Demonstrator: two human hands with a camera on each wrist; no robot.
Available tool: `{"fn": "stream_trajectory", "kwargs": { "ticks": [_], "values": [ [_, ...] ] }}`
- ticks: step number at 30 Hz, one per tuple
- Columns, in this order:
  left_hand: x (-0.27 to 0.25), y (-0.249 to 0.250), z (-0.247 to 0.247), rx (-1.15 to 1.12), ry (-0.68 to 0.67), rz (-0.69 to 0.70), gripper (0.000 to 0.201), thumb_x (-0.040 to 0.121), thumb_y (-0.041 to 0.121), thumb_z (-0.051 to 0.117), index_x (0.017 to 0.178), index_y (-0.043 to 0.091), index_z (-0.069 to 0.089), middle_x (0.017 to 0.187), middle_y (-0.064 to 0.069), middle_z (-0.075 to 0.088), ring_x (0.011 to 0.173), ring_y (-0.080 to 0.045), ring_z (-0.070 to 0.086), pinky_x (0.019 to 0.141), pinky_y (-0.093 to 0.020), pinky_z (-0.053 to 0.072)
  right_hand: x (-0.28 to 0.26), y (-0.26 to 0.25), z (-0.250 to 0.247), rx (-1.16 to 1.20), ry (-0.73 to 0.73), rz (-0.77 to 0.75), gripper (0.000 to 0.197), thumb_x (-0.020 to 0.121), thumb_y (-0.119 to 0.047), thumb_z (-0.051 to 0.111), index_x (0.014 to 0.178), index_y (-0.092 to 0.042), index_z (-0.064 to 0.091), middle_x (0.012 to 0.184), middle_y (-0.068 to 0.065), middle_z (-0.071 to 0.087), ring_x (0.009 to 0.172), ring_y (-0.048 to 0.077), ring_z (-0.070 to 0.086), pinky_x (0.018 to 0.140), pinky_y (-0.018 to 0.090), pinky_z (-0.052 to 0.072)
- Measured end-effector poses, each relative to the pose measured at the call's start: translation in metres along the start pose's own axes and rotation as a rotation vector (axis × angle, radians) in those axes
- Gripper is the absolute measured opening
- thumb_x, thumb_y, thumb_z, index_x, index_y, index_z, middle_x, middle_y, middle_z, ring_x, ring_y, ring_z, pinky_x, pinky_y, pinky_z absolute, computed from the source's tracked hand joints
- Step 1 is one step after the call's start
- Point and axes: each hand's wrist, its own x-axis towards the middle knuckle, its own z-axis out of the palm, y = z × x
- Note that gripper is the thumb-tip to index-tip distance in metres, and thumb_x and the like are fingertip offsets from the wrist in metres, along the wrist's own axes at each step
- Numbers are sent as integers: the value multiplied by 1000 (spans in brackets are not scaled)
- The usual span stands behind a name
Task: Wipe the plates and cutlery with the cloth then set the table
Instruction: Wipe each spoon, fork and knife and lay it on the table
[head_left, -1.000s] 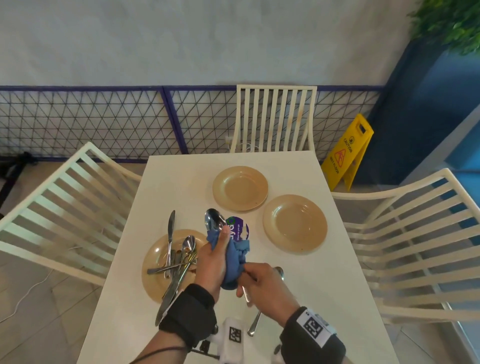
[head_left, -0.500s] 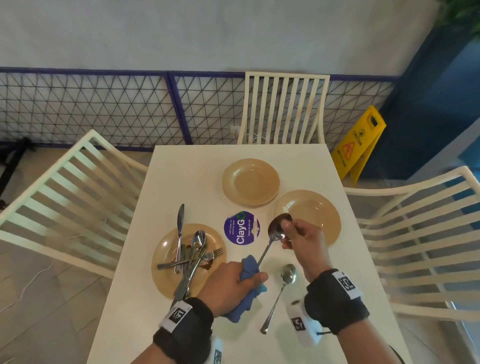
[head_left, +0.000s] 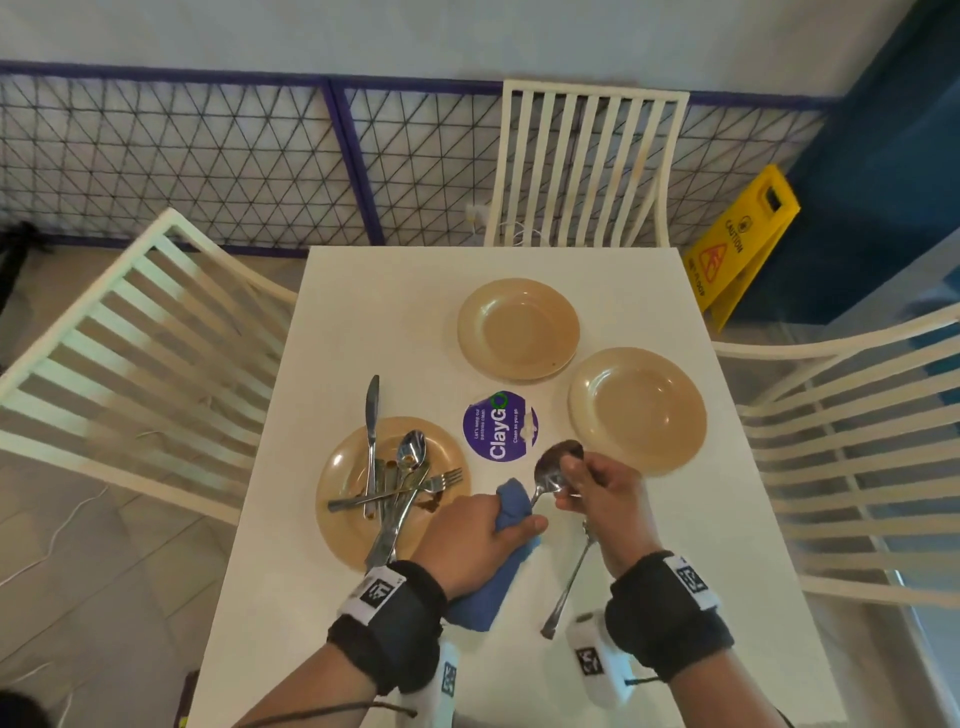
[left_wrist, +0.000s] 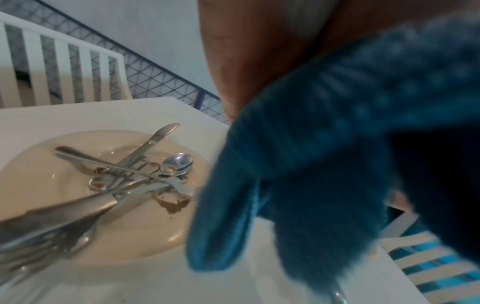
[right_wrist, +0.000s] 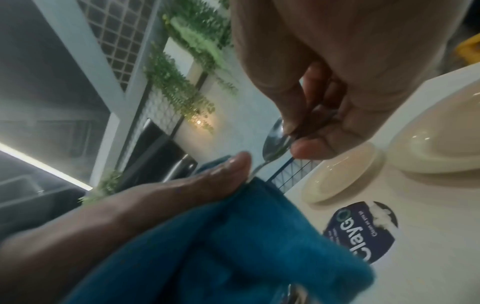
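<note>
My left hand (head_left: 483, 535) grips a blue cloth (head_left: 498, 577) wrapped round the handle of a spoon (head_left: 553, 470). My right hand (head_left: 597, 488) pinches that spoon's bowl (right_wrist: 275, 144) between thumb and fingers. A second spoon (head_left: 569, 582) lies on the white table (head_left: 415, 291) under my right wrist. To the left, a soiled tan plate (head_left: 343, 509) holds several knives, forks and a spoon (left_wrist: 176, 162), with a brown stain (left_wrist: 174, 205). Two clean tan plates (head_left: 519, 327) (head_left: 639, 402) sit further back.
A purple round ClayGo sticker (head_left: 500, 427) marks the table's middle. White slatted chairs stand at the left (head_left: 140, 338), far end (head_left: 582, 161) and right (head_left: 852, 441). A yellow caution sign (head_left: 737, 244) stands on the floor at the back right, by a wire fence (head_left: 208, 166).
One second ago my left hand held spoon and cloth upright. My right hand has taken the spoon's bowl, and the handle now runs down into the cloth, which has dropped toward the table.
</note>
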Motion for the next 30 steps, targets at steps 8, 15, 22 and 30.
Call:
{"fn": "stream_trajectory", "kwargs": {
  "ticks": [8, 15, 22, 30],
  "values": [
    [-22, -58, -25, 32, -77, -83, 39, 93, 58, 55, 76, 23, 57, 72, 2, 59, 71, -11, 58, 71, -28, 43, 37, 43, -8, -94, 171, 173, 15, 96, -11, 65, 90, 0, 73, 75, 15, 68, 61, 21, 62, 48, 19, 51],
    [-47, -111, -54, -198, 149, -304, 34, 92, 51, 61, 99, 18, 67, 91, 1, 70, 85, -4, 63, 75, -19, 47, 46, 84, 8, -553, 58, 190, 24, 92, -18, 64, 71, -12, 73, 62, 10, 72, 61, 24, 66, 74, 35, 56],
    [-73, -147, -59, -305, 299, -437, 38, 89, 51, 63, 92, 14, 70, 81, -5, 73, 79, -11, 68, 66, -18, 45, 57, 91, 18, -793, 69, 228, 10, 79, -19, 69, 85, -25, 74, 84, 6, 76, 73, 28, 68, 76, 34, 59],
    [-85, -164, -58, -341, 336, -489, 32, 91, 45, 63, 87, 14, 68, 74, 0, 69, 74, -7, 65, 64, -13, 42, 47, 63, 61, -1057, -20, -33, 30, 93, -26, 62, 123, -26, 60, 126, 4, 52, 98, 32, 67, 86, 40, 52]
  ]
}}
